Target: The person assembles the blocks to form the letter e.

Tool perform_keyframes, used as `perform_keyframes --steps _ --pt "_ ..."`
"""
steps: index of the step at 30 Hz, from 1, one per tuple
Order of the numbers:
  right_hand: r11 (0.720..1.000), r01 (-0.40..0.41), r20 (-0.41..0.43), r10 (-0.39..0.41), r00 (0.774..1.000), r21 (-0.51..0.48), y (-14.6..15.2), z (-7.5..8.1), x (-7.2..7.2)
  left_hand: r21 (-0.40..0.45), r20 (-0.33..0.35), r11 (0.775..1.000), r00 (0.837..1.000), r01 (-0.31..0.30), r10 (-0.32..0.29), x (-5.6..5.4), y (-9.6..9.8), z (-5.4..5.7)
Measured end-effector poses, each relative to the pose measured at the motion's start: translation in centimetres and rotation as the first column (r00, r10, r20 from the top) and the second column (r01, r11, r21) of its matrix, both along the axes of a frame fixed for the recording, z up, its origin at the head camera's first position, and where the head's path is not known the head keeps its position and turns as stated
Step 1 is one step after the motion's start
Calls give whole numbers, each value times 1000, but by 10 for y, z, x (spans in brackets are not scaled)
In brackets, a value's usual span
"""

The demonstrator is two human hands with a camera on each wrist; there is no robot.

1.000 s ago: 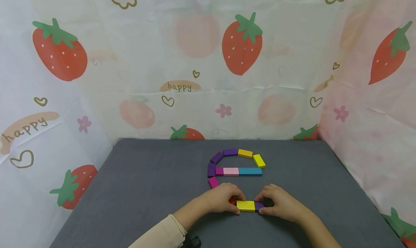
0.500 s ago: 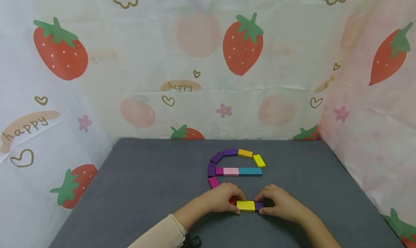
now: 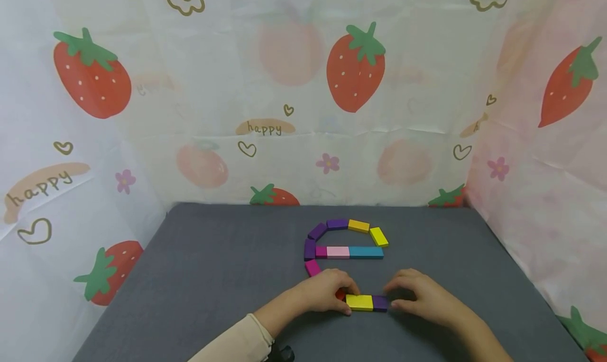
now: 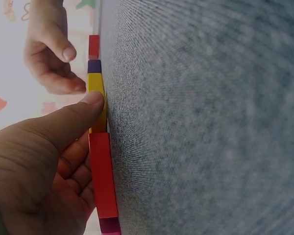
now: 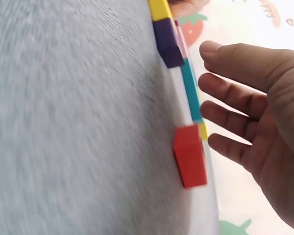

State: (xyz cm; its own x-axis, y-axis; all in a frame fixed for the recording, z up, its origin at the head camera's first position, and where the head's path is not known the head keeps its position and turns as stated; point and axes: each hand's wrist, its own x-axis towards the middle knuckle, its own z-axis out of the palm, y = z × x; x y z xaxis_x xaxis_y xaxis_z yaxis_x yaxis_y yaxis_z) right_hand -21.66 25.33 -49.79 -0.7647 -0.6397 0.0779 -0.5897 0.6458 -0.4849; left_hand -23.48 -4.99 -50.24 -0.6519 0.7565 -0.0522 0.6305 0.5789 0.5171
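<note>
In the head view, my left hand [image 3: 326, 292] pinches the yellow block [image 3: 359, 303] near its left end; the left wrist view shows the thumb [image 4: 94, 99] on the block's near side. A red block [image 4: 103, 174] adjoins the yellow one, mostly covered by this hand from above. On the yellow block's right end lies a short purple block [image 3: 380, 303]. My right hand [image 3: 427, 299] is just right of the purple block, fingers apart and holding nothing. Beside it stands another red block [image 5: 191, 159], hidden from the head view by the hand.
Behind the hands, purple, orange and yellow blocks form an arc [image 3: 337, 224]. A straight row of magenta, pink and blue blocks [image 3: 365, 253] crosses below it. A magenta block [image 3: 313, 267] leads down toward my left hand. Strawberry-print cloth [image 3: 213, 104] surrounds the grey table [image 3: 227, 256].
My right hand has let go of the short purple block and moved a little to the right. The left hand keeps its place on the yellow block.
</note>
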Motion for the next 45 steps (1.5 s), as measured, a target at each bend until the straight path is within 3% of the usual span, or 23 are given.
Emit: perform_keyframes --steps 13,22,26,33,45 --pt "999 37 -82 -38 996 -13 31 7 9 -12 13 1000 1000 -16 16 2 1 1" --pt "999 11 -107 -15 994 -33 50 1 11 -11 5 1000 1000 -19 19 3 0 0" --pt "1000 6 -95 -9 995 -28 56 -1 12 -10 7 1000 1000 -21 21 3 0 0" --pt "999 45 5 -45 999 -4 63 -4 13 -10 6 1000 1000 -19 19 2 1 0" --pt "998 58 35 -57 998 -10 64 -6 12 -16 -7 1000 1000 -15 15 2 0 -1"
